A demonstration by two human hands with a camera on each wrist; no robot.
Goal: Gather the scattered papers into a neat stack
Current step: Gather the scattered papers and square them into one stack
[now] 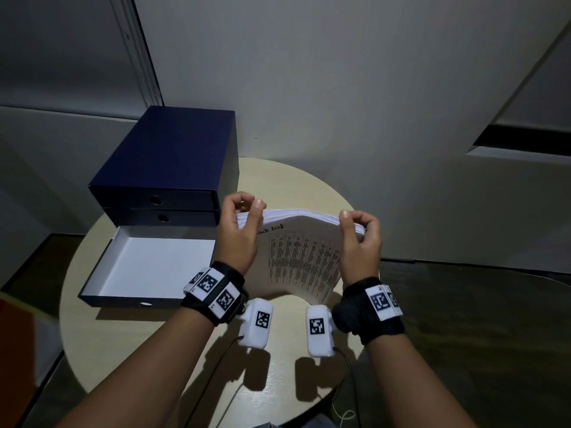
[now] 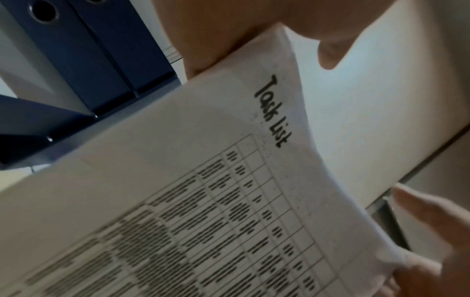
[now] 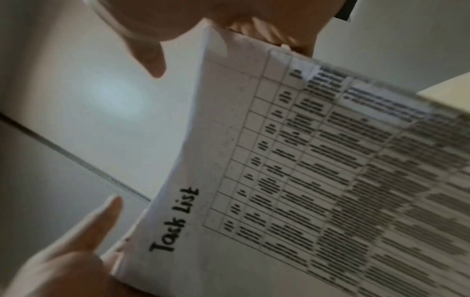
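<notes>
White paper stack [image 1: 296,251] stands on edge above the round table [image 1: 117,350], left hand [image 1: 238,239] and right hand [image 1: 361,242] clasping its sides, probably to square the edges.

We are wearing black wrist straps [image 1: 213,293] carrying white tags with black square codes, and white camera pods [image 1: 258,322] trailing thin dark cables [image 1: 227,345].
</notes>
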